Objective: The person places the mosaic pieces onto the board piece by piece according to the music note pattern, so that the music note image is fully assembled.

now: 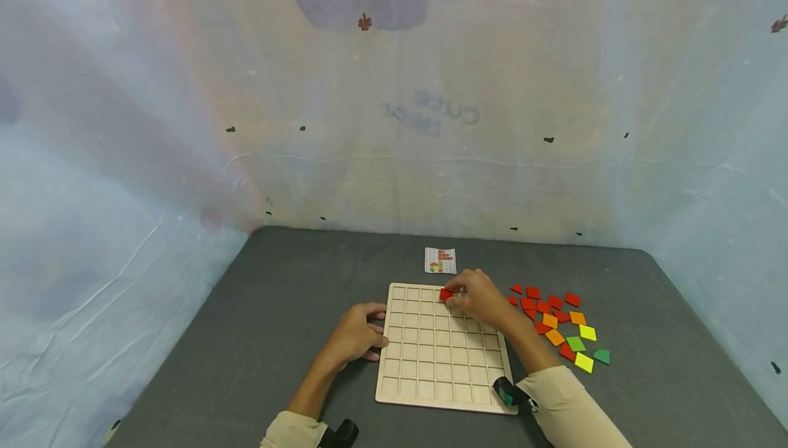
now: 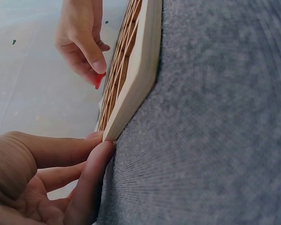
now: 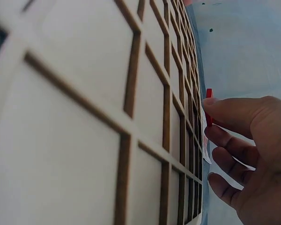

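A light wooden grid board with rows of square recesses lies on the dark table. My left hand is at its left side; in the left wrist view thumb and fingertip pinch the board's edge. Between thumb and fingers, my right hand holds a red square tile over the board's far row. From the right wrist, the tile appears edge-on, upright between the fingertips, with the other fingers loosely bent below it.
A small printed card with a coloured grid picture lies beyond the board. To the right are scattered red tiles, orange tiles, yellow tiles and green pieces. A pale sheet hangs behind the table.
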Motion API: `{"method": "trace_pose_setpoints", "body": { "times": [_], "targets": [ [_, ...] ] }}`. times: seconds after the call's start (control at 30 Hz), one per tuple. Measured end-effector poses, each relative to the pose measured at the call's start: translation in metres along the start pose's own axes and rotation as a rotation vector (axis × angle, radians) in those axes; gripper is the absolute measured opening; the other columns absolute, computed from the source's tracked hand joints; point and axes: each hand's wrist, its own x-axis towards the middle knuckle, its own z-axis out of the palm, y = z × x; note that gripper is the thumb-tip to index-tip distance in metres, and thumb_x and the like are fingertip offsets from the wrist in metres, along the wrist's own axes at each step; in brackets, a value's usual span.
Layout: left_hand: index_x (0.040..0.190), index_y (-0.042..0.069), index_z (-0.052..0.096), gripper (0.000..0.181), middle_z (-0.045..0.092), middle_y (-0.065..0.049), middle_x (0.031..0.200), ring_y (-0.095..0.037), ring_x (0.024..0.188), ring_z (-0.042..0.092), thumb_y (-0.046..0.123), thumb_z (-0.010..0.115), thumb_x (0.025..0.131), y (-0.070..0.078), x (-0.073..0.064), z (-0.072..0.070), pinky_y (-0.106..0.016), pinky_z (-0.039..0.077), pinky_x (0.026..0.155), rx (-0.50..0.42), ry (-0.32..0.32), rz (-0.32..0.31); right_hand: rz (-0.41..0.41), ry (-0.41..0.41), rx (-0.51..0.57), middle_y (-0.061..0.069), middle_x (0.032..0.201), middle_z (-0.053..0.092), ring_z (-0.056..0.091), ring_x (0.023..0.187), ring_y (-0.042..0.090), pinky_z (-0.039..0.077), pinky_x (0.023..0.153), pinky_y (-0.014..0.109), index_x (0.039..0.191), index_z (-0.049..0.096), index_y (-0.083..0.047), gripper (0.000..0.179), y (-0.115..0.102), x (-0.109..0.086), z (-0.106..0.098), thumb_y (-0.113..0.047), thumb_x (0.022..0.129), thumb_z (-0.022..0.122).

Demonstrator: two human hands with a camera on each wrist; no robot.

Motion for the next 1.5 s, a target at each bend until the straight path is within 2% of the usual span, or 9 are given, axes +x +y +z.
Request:
{"method": "trace_pose_setpoints", "body": {
  "times": [0.37,0.6,1.0,1.27,1.5],
  "targets": [
    [0.144,-0.005,0.059,0.067,0.062,-0.02,0.134,-0.025,0.102,0.069,-0.011,0.079,0.08,0.001,0.0,0.001,-0.037,0.065,0.057,0.006,0.003,-0.004,0.018,0.015,-0.035,0.006,0.103,0.072,0.052,0.094,0.02,0.045,0.077,0.035,0.112,0.081,-0.003,0.022,-0.002,0.004,0.005,-0.011,0.091,0.082],
    [0.144,-0.005,0.059,0.067,0.061,-0.02,0.134,-0.025,0.103,0.069,-0.011,0.079,0.08,0.001,0.0,0.0,-0.037,0.065,0.057,0.007,0.0,-0.006,-0.007,0.024,-0.01,0.007,0.102,0.071,0.054,0.095,0.022,0.046,0.078,0.036,0.114,0.079,0.0,0.024,-0.001,0.002,0.005,-0.01,0.092,0.081],
    [0.144,-0.004,0.06,0.067,0.061,-0.019,0.133,-0.025,0.102,0.068,-0.011,0.08,0.081,0.0,0.0,0.001,-0.037,0.065,0.057,0.007,0.005,-0.012,-0.001,0.044,-0.025,0.002,0.096,0.072,0.051,0.089,0.017,0.045,0.076,0.033,0.112,0.08,-0.003,0.02,0.0,0.005,0.012,-0.006,0.093,0.078],
    [0.145,-0.004,0.059,0.067,0.061,-0.019,0.133,-0.025,0.101,0.068,-0.011,0.08,0.081,-0.001,0.001,0.0,-0.037,0.064,0.057,0.003,0.001,-0.007,-0.017,0.062,-0.017,0.004,0.099,0.073,0.056,0.092,0.02,0.044,0.084,0.041,0.113,0.08,-0.003,0.02,-0.001,0.001,0.01,-0.006,0.094,0.077],
    [0.145,-0.004,0.059,0.068,0.061,-0.019,0.133,-0.025,0.101,0.068,-0.011,0.08,0.081,-0.002,0.001,0.001,-0.037,0.064,0.057,0.0,0.002,-0.008,0.006,0.09,0.051,0.006,0.102,0.073,0.062,0.097,0.025,0.048,0.096,0.057,0.117,0.079,-0.002,0.022,0.001,-0.008,0.001,-0.007,0.096,0.075]
  ]
}}
